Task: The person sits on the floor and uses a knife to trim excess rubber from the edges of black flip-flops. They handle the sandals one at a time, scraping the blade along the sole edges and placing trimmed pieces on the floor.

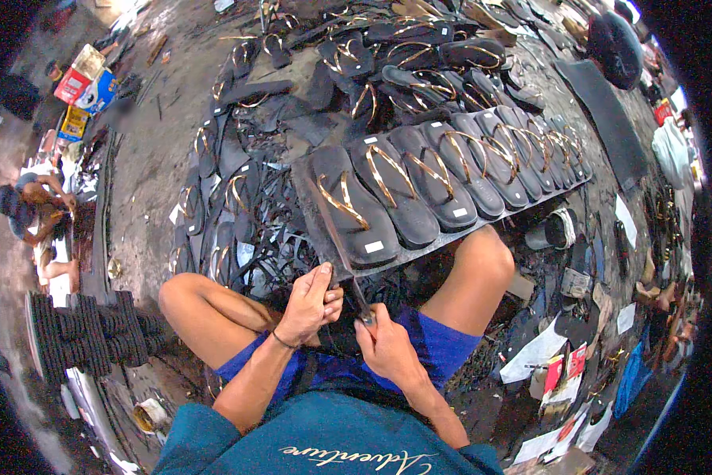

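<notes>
A black sheet (303,184) lies across in front of my knees, with a row of several black flip-flops (373,223) with shiny gold-patterned straps on it. My left hand (307,307) is closed, thumb and fingers pinching the sheet's near left corner. In my right hand (389,348) is a dark-handled knife (361,301), its blade pointing up at the sheet's near edge, just right of my left hand. The blade's tip is hard to make out. Small white labels sit on several soles.
Loose flip-flops (407,83) pile up beyond the sheet, amid black offcuts (281,226). Stacked black soles (94,332) stand at the left. A long black strip (609,123) lies at the far right, paper scraps (534,352) at the near right. Another person (39,202) sits at far left.
</notes>
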A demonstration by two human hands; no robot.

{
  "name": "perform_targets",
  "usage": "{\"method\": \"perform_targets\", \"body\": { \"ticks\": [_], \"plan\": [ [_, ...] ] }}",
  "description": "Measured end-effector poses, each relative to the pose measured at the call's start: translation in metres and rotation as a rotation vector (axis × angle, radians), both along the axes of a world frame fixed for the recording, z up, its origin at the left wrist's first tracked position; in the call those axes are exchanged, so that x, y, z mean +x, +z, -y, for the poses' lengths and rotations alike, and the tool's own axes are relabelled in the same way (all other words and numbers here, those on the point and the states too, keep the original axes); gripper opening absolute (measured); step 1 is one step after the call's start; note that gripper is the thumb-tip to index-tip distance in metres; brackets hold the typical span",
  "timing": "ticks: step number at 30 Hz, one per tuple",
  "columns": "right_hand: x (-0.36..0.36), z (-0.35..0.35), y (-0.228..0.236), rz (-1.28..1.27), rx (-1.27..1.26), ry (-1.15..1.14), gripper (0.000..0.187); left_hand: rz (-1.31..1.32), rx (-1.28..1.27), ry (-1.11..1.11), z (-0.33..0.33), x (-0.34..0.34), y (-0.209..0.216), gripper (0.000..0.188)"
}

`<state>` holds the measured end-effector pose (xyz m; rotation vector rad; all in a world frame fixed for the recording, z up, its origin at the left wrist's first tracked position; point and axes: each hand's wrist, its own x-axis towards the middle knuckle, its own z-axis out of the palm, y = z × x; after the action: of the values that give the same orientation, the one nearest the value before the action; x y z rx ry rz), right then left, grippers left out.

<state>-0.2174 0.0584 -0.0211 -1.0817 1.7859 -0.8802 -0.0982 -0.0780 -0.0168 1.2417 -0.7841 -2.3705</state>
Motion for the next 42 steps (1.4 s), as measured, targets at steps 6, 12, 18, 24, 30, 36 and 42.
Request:
{"method": "perform_targets", "body": {
  "ticks": [6,12,18,24,30,36,42],
  "plan": [
    [0.013,0.041,-0.04,-0.255,0.029,0.007,0.025,-0.057,-0.063,0.021,-0.006,-0.001,-0.001,0.034],
    [0.016,0.125,-0.081,-0.532,-0.38,-0.182,0.022,-0.088,-0.147,0.005,-0.015,0.004,0.031,0.037],
    [0.02,0.215,-0.132,-0.569,-0.653,-0.398,0.037,-0.081,-0.161,0.079,-0.008,0.042,0.054,0.04],
    [0.023,0.254,-0.118,0.046,-0.454,-0.277,0.038,0.243,-0.607,0.328,-0.004,0.07,0.079,0.038],
    [0.052,0.132,-0.03,0.348,-0.257,-0.188,0.028,0.997,-1.06,0.108,0.065,0.093,-0.014,0.037],
    [-0.003,0.029,0.039,0.511,-0.324,-0.247,0.025,-0.02,-0.41,-0.091,0.001,-0.018,-0.107,0.045],
    [-0.018,-0.035,0.037,0.58,-0.349,-0.483,0.028,-0.635,0.142,0.037,-0.001,-0.066,-0.029,0.027]
  ]
}}
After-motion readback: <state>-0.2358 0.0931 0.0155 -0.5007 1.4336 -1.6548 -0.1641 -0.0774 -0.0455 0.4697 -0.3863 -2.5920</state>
